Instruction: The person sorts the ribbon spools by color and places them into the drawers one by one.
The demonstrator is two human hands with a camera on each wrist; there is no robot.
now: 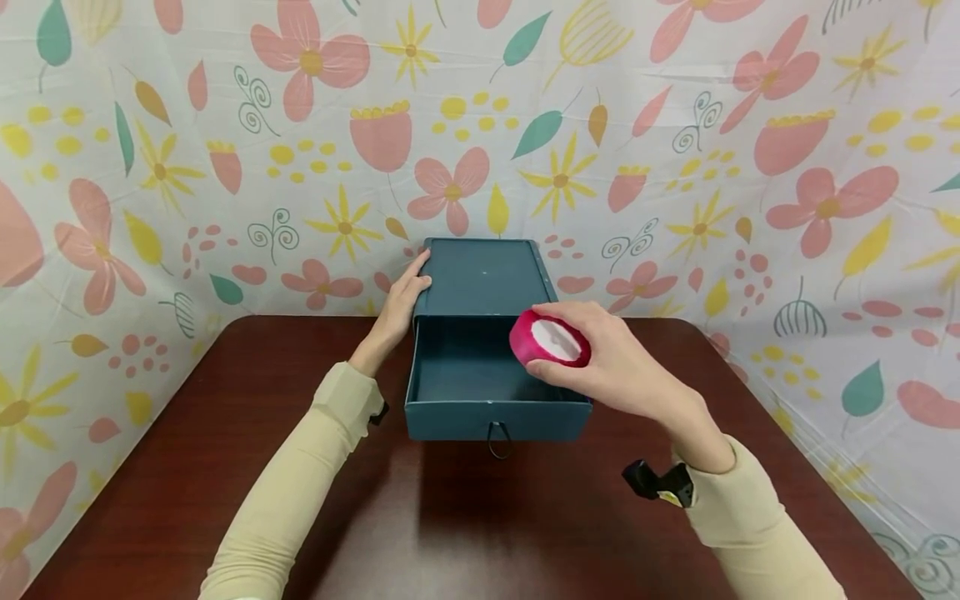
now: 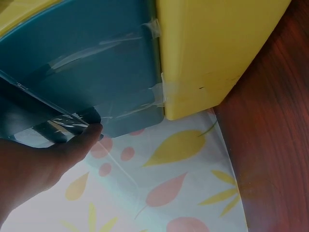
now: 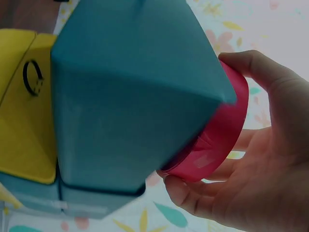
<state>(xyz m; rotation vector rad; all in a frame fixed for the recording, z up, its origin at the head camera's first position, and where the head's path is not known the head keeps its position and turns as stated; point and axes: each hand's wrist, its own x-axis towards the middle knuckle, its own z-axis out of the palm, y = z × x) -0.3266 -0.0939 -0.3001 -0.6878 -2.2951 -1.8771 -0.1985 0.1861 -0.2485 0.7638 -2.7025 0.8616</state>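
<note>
A dark teal drawer unit (image 1: 483, 275) stands at the back of the table, its top drawer (image 1: 498, 421) pulled out toward me. The drawer has a black loop pull (image 1: 498, 442) at its front. My left hand (image 1: 401, 304) rests against the unit's left side near the back; in the left wrist view a finger touches the teal side. My right hand (image 1: 618, 358) grips a roll of magenta ribbon (image 1: 525, 337) with a white core, over the drawer's right side. In the right wrist view the drawer's corner overlaps part of the ribbon roll (image 3: 227, 130).
Below the teal drawer a yellow drawer (image 3: 29, 106) with a black loop pull shows in the right wrist view. Clear tape (image 2: 157, 94) runs over the unit's side. The dark brown wooden table (image 1: 225, 450) meets a flower-printed cloth (image 1: 480, 125) behind.
</note>
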